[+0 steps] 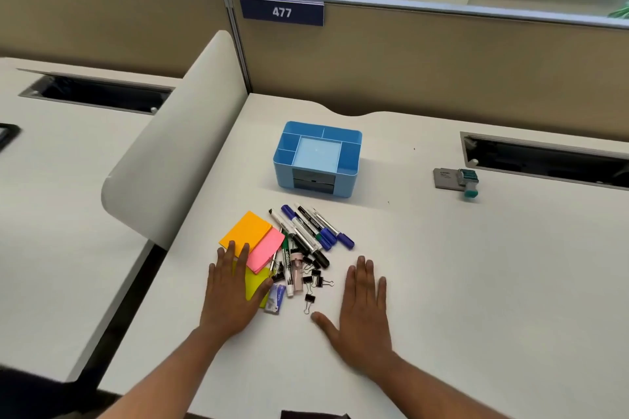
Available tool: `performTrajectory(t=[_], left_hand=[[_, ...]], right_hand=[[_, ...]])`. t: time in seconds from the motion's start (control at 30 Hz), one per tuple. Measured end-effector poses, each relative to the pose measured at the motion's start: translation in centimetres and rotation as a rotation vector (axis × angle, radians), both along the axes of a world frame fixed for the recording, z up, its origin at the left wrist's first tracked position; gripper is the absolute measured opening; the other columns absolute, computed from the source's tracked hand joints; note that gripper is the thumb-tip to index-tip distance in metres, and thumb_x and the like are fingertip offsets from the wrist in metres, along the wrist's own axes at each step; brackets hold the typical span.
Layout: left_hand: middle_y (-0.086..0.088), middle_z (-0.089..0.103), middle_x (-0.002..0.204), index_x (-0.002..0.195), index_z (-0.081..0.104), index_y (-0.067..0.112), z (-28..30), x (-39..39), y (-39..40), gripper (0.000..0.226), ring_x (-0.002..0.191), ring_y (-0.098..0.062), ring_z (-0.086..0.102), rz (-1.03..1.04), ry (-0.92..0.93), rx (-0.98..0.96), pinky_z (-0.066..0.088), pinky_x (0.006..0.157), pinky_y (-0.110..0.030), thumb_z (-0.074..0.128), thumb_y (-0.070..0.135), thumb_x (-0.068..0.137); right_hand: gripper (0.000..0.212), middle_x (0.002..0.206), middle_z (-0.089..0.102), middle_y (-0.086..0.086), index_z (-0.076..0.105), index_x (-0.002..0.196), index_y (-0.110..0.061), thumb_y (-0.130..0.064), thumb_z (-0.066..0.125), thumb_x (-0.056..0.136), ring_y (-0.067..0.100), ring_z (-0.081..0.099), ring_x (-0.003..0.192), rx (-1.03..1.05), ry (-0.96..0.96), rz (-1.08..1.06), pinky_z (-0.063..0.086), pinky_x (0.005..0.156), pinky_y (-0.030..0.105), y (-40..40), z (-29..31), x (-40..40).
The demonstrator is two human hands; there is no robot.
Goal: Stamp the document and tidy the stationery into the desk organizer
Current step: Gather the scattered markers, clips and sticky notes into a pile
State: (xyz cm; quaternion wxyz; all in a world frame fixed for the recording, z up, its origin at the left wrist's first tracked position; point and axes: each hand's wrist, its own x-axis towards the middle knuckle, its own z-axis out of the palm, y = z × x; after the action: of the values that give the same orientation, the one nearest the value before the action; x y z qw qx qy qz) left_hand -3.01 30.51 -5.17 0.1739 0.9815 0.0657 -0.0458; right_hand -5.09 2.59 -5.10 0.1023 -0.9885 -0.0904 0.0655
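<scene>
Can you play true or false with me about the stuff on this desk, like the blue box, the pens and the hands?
1. The blue organizer is full of pens. False: its compartments look empty, and the markers lie on the desk in front of it.
2. The left hand rests flat on the yellow sticky notes. True.
3. The right hand is holding a binder clip. False: it lies flat and open on the desk, holding nothing.
4. The stamp lies far off to the right, away from the pile. True.
5. The pink sticky notes partly overlap the orange sticky notes. True.
</scene>
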Motion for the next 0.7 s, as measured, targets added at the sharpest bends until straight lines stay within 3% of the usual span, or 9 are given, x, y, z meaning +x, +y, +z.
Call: performTrajectory(t=[0.27, 0.57, 0.7], left_hand=[[-0.007, 0.006, 0.166, 0.158, 0.012, 0.027, 0.1, -0.3, -0.6, 0.091, 0.153, -0.031, 0.006, 0.043, -0.002, 0.071, 0.011, 0.120, -0.056, 0.016, 0.081, 0.085], [-0.006, 0.008, 0.166, 0.157, 0.020, 0.021, 1.6, 0.1, -4.4, 0.084, 0.153, -0.030, 0.003, -0.021, -0.063, 0.015, 0.014, 0.121, -0.053, 0.023, 0.072, 0.090], [-0.004, 0.010, 0.166, 0.156, 0.023, 0.020, 2.0, 0.5, -7.8, 0.081, 0.154, -0.026, -0.002, -0.090, -0.105, 0.007, 0.010, 0.122, -0.048, 0.024, 0.069, 0.092]], right_hand=[[0.104, 0.166, -0.015, 0.022, 0.004, 0.159, 0.001, -0.079, 0.018, 0.093, 0.036, -0.020, 0.154, -0.001, 0.113, 0.055, 0.001, 0.123, 0.060, 3.9, 0.4, 1.4], [0.100, 0.171, 0.006, 0.011, 0.020, 0.161, -0.011, -0.078, -0.002, 0.090, 0.026, -0.004, 0.158, 0.110, 0.026, 0.069, -0.003, 0.125, 0.039, -2.1, 1.1, 2.1], [0.095, 0.170, 0.014, 0.007, 0.026, 0.159, -0.015, -0.076, 0.007, 0.090, 0.024, 0.007, 0.158, 0.165, 0.045, 0.018, -0.001, 0.125, 0.031, -5.0, 1.9, 2.5]])
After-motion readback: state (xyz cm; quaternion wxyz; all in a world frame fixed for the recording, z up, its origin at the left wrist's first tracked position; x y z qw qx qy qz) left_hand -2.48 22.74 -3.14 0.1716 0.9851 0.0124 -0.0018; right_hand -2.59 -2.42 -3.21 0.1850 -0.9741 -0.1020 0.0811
